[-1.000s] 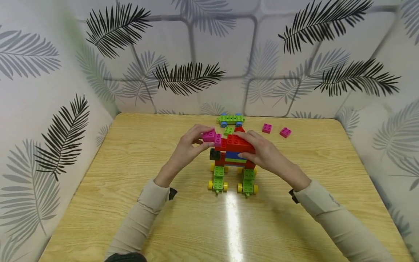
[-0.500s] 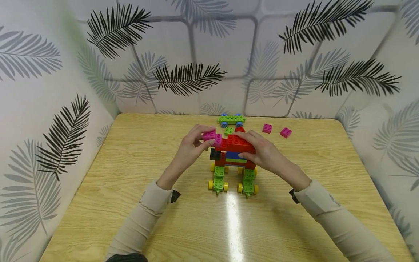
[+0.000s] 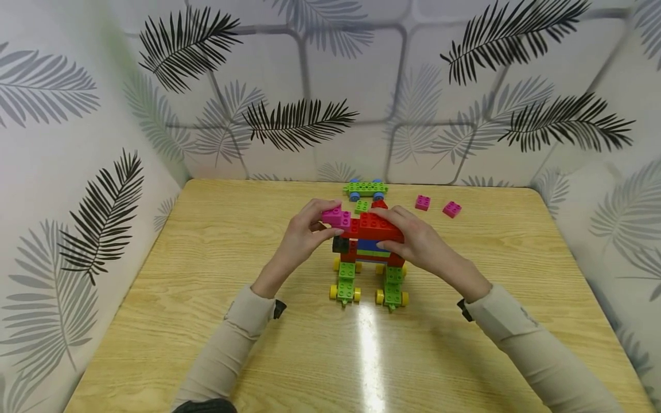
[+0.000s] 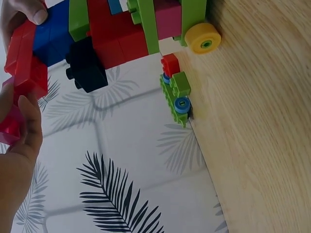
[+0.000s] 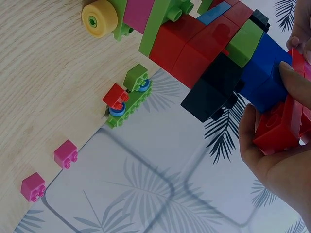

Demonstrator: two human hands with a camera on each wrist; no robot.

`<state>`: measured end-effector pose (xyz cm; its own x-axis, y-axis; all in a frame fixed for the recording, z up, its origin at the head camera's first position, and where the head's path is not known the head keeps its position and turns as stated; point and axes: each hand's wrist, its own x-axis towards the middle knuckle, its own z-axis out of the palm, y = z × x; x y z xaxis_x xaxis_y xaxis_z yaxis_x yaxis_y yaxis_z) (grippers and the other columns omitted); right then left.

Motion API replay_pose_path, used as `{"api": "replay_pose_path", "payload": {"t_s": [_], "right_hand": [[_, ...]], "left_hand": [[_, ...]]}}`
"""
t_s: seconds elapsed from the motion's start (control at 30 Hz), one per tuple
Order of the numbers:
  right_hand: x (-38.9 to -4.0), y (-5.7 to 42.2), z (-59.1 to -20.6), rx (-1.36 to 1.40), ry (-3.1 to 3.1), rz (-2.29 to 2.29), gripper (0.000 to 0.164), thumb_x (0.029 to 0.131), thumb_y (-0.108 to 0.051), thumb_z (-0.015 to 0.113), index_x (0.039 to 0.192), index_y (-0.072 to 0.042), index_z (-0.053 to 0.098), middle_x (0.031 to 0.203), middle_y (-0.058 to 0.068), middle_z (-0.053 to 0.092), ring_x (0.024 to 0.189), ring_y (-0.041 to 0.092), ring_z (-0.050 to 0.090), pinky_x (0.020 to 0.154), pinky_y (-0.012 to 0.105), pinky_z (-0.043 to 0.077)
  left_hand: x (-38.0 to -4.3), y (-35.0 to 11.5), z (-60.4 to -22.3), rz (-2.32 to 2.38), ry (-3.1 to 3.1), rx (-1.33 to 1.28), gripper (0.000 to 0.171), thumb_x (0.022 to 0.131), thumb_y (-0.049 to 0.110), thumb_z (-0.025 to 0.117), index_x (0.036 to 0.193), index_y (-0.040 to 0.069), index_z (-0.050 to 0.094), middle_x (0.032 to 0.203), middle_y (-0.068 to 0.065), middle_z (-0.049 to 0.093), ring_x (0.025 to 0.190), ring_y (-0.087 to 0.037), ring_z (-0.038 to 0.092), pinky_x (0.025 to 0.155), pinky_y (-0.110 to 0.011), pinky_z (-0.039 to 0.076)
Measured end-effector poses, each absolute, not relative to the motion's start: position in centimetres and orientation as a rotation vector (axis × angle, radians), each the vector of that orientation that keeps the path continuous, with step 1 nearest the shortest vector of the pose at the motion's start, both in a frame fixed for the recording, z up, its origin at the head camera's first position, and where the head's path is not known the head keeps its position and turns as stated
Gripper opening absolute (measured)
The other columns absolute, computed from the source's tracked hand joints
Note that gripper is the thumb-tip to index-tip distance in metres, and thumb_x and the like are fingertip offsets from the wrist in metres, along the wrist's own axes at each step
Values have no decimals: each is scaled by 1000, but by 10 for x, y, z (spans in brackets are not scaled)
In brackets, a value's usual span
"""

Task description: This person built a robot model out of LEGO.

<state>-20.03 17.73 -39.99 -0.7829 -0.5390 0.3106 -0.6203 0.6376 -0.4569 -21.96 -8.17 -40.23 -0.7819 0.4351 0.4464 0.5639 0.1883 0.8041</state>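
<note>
A built model of large toy bricks stands on the table, with red bricks (image 3: 379, 223) on top, a blue and green middle (image 3: 368, 246), a black brick (image 3: 340, 244) jutting left and green wheeled legs (image 3: 346, 281). My left hand (image 3: 303, 238) pinches a pink brick (image 3: 332, 215) at the model's upper left end, against another pink brick (image 3: 346, 221). Fingers partly cover it in the left wrist view. My right hand (image 3: 415, 240) grips the red top from the right, fingers above and thumb in front; in the right wrist view the hand (image 5: 279, 167) wraps round this red part.
Behind the model sit a green wheeled base (image 3: 365, 188) with blue wheels, a small green brick (image 3: 362, 207) and a red brick (image 3: 379, 204). Two loose pink bricks, one nearer (image 3: 422, 202) and one farther right (image 3: 452, 209), lie on the wooden table (image 3: 206, 246). A patterned wall stands behind.
The pink brick in my left hand has shifted slightly down and closer to the pink brick beside it. My right hand holds the model much as before.
</note>
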Motion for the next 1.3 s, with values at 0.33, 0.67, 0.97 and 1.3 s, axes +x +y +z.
{"api": "replay_pose_path", "payload": {"t_s": [0.33,0.67,0.97,1.3], "right_hand": [[-200,179,-402,962,-2713,845,64,85,-16,74,141,-12,44,111,11,55,90,25,56,76,41,53],[-199,179,-402,959,-2715,853,64,85,-16,75,141,-12,44,112,11,55,90,24,56,76,41,53],[-199,179,-402,974,-2692,857,64,85,-16,75,141,-14,45,112,10,55,90,23,56,75,40,53],[-198,180,-402,981,-2696,852,64,84,-16,75,141,-13,45,111,10,55,89,23,56,75,39,53]], "left_hand": [[-231,-86,-416,-1709,-2260,-1077,49,83,-5,68,130,2,57,115,-16,55,100,-28,61,84,-40,54],[-230,-86,-416,-1698,-2234,-1084,48,82,-5,68,129,0,58,116,-18,56,101,-30,61,84,-41,54],[-231,-86,-417,-1650,-2195,-1130,48,82,-6,69,128,-1,58,114,-18,56,99,-30,62,81,-39,55],[-231,-87,-416,-1585,-2283,-1096,45,84,1,71,127,4,58,113,-12,56,95,-22,60,80,-43,55]]}}
